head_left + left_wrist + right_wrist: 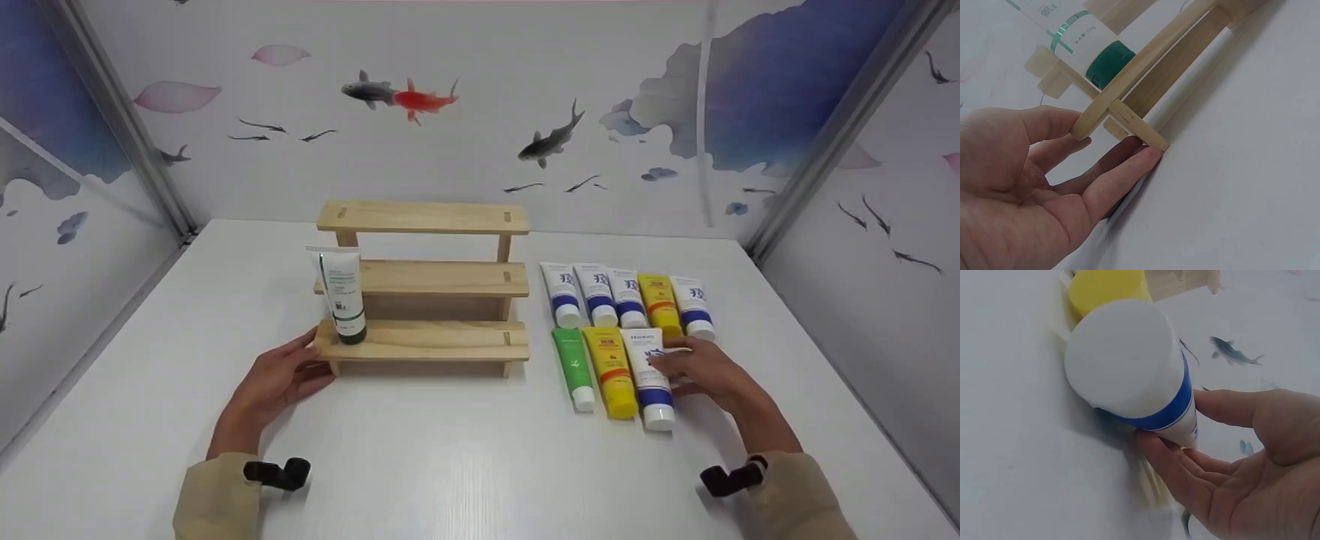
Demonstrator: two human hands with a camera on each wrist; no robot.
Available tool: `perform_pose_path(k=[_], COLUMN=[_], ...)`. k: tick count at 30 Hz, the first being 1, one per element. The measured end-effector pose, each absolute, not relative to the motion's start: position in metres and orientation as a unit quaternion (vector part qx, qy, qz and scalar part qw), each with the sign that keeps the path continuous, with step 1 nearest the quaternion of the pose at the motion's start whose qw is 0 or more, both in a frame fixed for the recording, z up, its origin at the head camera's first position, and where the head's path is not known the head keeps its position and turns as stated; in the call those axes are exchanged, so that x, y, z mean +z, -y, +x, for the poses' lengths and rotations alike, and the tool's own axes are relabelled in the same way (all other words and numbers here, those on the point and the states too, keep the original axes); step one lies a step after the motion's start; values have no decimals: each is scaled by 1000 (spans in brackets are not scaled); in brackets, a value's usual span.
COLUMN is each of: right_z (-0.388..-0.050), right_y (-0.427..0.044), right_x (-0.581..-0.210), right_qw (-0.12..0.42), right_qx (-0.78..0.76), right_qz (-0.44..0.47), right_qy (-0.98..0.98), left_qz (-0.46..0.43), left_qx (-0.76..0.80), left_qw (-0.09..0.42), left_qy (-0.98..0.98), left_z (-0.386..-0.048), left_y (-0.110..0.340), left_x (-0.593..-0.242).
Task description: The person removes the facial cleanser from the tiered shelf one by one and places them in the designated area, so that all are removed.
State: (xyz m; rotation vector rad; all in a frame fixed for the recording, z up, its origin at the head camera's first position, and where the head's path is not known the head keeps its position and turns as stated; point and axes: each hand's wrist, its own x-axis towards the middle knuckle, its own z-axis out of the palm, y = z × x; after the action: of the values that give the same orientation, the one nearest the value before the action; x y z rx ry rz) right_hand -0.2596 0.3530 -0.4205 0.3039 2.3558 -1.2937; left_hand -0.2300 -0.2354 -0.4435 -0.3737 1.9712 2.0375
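Note:
My left hand [279,381] holds the left end of the lowest step of a three-step wooden display rack [442,341]. In the left wrist view, the thumb [1053,125] lies against the plank's end and other fingers touch the leg below. A white tube with a dark green cap [343,296] stands cap down on that step. With thumb and fingers, my right hand [709,371] pinches the side of a white tube with a blue band [651,375], rightmost of the front row. Its white cap [1120,357] faces the right wrist camera.
Beside the held tube lie a yellow tube [611,371] and a green tube [574,367]. Behind them is a row of several white-and-blue tubes [598,296] with a yellow tube [660,304] among them. Printed panels [465,165] wall in the white table [450,465].

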Motion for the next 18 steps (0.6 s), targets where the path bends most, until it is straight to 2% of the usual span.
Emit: perform_pose_path(k=[9, 18], right_z=[-261, -259], right_y=[-355, -357], right_x=[-424, -421], right_qw=[219, 197], right_qx=[-468, -452], right_qz=[118, 114], right_qy=[-848, -863], left_qz=[-129, -129], left_qx=[709, 709], left_qw=[144, 146], left_qy=[-678, -678], left_z=[-229, -230], left_y=[236, 237], left_x=[-444, -443])
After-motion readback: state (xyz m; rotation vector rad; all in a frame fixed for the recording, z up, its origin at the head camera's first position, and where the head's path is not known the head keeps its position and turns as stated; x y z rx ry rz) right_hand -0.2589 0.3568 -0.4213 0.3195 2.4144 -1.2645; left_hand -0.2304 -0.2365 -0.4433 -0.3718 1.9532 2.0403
